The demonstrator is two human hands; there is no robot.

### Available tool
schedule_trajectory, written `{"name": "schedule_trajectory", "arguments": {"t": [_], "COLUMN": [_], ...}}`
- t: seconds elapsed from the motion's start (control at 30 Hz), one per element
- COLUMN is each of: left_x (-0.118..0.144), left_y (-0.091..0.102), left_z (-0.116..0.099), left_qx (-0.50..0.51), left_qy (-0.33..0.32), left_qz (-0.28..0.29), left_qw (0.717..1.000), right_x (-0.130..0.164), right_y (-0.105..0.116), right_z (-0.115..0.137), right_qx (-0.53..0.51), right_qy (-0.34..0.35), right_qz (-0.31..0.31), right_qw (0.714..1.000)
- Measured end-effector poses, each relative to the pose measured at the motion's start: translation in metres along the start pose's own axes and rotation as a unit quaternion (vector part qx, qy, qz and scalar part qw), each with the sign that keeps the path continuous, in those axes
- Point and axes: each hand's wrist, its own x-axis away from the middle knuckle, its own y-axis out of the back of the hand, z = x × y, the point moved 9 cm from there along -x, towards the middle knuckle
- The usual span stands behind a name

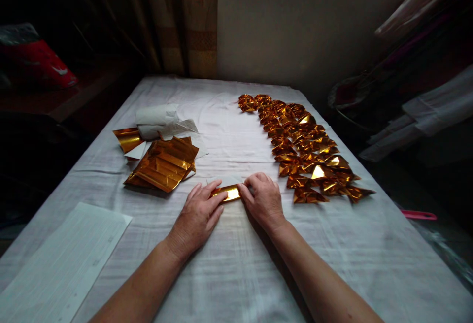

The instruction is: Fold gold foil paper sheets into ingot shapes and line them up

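Note:
A narrow folded strip of gold foil paper (232, 193) lies on the cloth between my hands, its upper face shining. My left hand (198, 210) grips the strip's left end, fingers over the top and thumb along the near edge. At the right end, my right hand (264, 199) pinches the strip, with its fingers curled and partly hidden. A pale edge of paper shows just behind the strip. Left of my hands is a stack of flat gold foil sheets (166, 163). Several folded gold foil pieces (295, 145) stand in rows to the right.
A white cloth covers the table (236, 274). Pale crumpled paper (157, 116) lies behind the foil stack, and a lined paper sheet (66, 259) at the left front. Beyond the table are a red container (40, 62), a curtain (185, 22) and a pink handle (419, 214).

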Motion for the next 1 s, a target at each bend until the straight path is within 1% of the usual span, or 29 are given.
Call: {"name": "schedule_trajectory", "arguments": {"t": [0.33, 0.6, 0.7, 0.87, 1.0], "left_x": [0.003, 0.004, 0.003, 0.006, 0.009], "left_y": [0.0, 0.008, 0.009, 0.002, -0.005], "left_z": [-0.005, -0.015, -0.021, -0.03, -0.03], "left_qx": [-0.018, -0.08, -0.098, -0.132, -0.146], "left_qy": [-0.02, -0.024, -0.033, -0.055, -0.046], "left_qz": [-0.001, -0.024, -0.02, -0.004, 0.004], "left_qw": [1.0, 0.996, 0.994, 0.99, 0.988], "right_x": [-0.001, 0.0, 0.0, 0.0, 0.0], "right_y": [0.0, -0.001, 0.0, -0.001, 0.0], "right_z": [0.0, 0.0, 0.0, 0.0, 0.001], "right_qx": [0.004, 0.0, 0.003, 0.009, 0.004], "right_qy": [0.001, 0.001, 0.001, 0.002, 0.007], "right_qz": [-0.002, -0.009, -0.009, -0.008, -0.016], "right_qw": [1.0, 1.0, 1.0, 1.0, 1.0]}}
